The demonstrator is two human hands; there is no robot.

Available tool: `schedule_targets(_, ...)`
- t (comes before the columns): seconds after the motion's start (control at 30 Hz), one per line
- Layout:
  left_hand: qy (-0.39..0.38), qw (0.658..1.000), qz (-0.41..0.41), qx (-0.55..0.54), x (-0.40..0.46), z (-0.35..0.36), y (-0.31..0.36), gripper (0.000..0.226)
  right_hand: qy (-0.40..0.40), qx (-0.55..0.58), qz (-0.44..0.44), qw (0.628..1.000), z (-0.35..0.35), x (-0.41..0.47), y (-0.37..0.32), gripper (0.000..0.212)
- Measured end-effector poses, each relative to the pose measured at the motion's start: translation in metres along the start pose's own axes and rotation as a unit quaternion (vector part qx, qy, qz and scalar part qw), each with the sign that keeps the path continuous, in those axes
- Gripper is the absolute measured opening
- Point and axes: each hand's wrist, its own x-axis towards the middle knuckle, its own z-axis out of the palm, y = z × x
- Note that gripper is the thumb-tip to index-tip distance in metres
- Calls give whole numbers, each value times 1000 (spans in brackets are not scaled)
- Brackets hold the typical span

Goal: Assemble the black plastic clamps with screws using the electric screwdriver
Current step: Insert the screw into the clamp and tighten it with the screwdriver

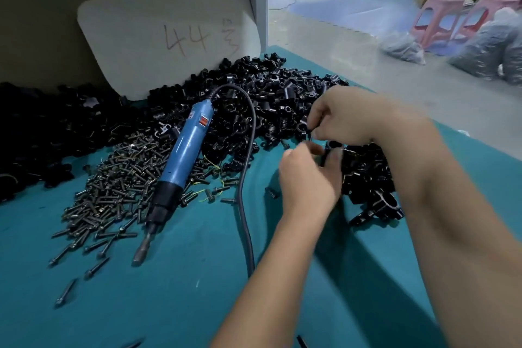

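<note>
In the middle right of the frame, your left hand (306, 178) and right hand (343, 116) pinch a small black clamp part (329, 150) together. You look to be fitting a screw. Next, reach left for the blue screwdriver (183, 150) lying on the screw pile (113, 192).

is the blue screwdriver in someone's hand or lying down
Lying down. The electric screwdriver rests on the screw pile, bit toward the camera; both hands, left and right, work beside it on a small black part.
</note>
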Motion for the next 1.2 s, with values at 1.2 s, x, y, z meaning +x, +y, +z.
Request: schedule_targets(1.2, 419, 901, 88, 74, 17, -204, -76, 16, 141, 252, -148, 946, 65, 29, -135, 12)
